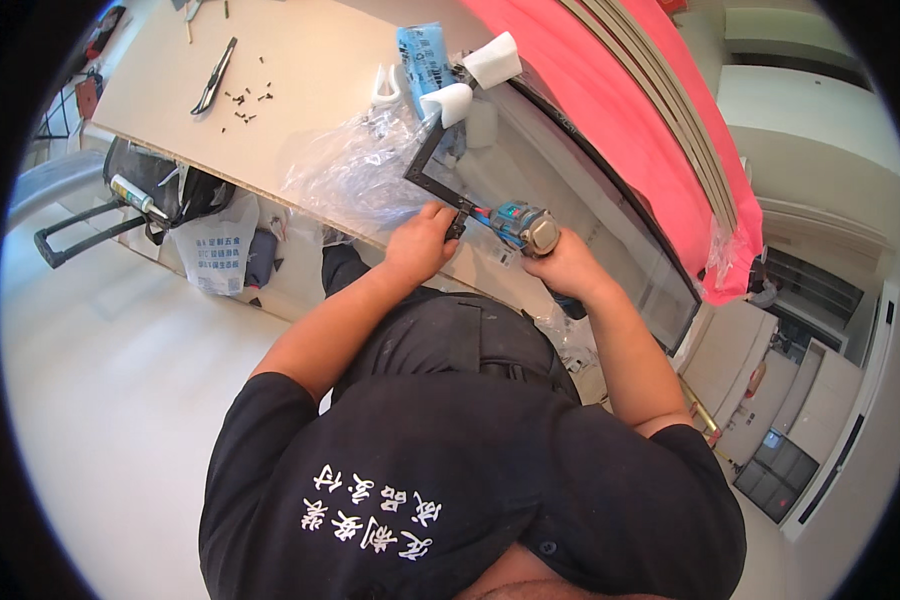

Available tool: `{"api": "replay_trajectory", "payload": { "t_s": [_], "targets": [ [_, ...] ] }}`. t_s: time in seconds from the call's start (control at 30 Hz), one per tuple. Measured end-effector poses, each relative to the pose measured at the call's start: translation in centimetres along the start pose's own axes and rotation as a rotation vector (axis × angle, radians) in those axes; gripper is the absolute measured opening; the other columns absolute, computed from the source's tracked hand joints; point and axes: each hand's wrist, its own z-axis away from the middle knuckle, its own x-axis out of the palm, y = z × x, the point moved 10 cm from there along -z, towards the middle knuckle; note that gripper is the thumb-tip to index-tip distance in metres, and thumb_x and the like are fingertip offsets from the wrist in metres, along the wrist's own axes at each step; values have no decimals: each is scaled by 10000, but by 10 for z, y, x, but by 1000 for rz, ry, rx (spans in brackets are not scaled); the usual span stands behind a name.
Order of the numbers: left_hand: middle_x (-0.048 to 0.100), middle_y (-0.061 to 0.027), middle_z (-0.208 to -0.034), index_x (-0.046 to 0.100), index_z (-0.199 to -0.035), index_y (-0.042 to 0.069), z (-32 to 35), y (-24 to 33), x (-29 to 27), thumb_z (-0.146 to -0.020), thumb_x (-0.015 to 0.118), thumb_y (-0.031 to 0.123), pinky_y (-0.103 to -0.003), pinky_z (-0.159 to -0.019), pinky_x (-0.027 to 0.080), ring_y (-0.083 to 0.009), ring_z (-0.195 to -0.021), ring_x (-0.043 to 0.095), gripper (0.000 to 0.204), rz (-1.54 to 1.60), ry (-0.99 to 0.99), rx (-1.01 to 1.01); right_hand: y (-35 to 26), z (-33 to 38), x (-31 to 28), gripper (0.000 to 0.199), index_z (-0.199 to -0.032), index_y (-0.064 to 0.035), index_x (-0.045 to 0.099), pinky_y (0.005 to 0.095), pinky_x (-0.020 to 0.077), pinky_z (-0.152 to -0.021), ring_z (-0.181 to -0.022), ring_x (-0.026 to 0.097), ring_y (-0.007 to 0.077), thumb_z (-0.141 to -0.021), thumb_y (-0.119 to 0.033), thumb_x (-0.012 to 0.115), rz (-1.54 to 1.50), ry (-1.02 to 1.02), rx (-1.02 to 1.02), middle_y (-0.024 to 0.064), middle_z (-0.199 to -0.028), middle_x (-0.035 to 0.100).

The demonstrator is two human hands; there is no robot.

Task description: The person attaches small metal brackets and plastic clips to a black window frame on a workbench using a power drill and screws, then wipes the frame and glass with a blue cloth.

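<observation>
My right hand (570, 268) is wrapped round the handle of a blue-and-black cordless drill (523, 226). The drill's front end points left, toward a small black fitting (457, 224) at the table's near edge. Closed fingers of my left hand (422, 242) pinch that fitting beside a black angled bar (431, 184). The bar lies against a dark-framed glass panel (580, 205), with white foam pads (493, 60) near its far end. Whether the drill tip touches a screw is too small to tell.
Crumpled clear plastic (355, 175) lies left of the bar, near a blue packet (425, 58). A utility knife (215, 77) and several loose screws (245, 102) are on the table (300, 70). Pink sheeting (660, 150) runs along the right. A black bag (135, 165) stands below left.
</observation>
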Motion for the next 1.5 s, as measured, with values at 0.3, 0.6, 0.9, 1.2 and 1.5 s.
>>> {"api": "replay_trajectory", "payload": {
  "t_s": [0.3,0.6,0.9,1.2,1.5],
  "targets": [
    [595,-123,-1307,618,-1256,103,4,1,-3,-853,773,213,-471,-893,566,-380,-1084,668,446,10,23,30,-12,-1,0,279,-999,12,701,375,543,-732,-757,656,194,-786,-159,760,5,5,-7,94,-809,701],
    [595,-128,-1251,617,-1215,100,5,-1,3,-848,772,217,-474,-891,563,-366,-1076,667,416,-22,42,38,0,-5,6,253,-961,0,699,374,531,-691,-712,648,193,-774,-161,755,-12,-16,15,115,-787,695],
    [604,-141,-1305,584,-1330,118,7,7,-4,-858,769,227,-474,-889,569,-390,-1074,674,519,-35,15,82,-30,8,-10,334,-1041,3,681,394,546,-781,-794,657,234,-754,-145,762,171,18,-100,127,-874,719],
    [728,-121,-1021,731,-1083,71,48,-32,-139,-921,740,165,-370,-767,580,-275,-851,726,187,139,103,152,16,73,6,367,-1051,6,682,374,537,-822,-854,652,189,-760,-163,827,-338,173,19,82,-926,722],
    [743,-96,-933,724,-1119,58,6,-262,-324,-900,749,209,-372,-797,553,-248,-855,709,267,26,534,-369,-1,107,61,344,-1058,31,715,351,538,-826,-881,662,162,-780,-132,832,-671,355,112,62,-964,738]
  ]
}}
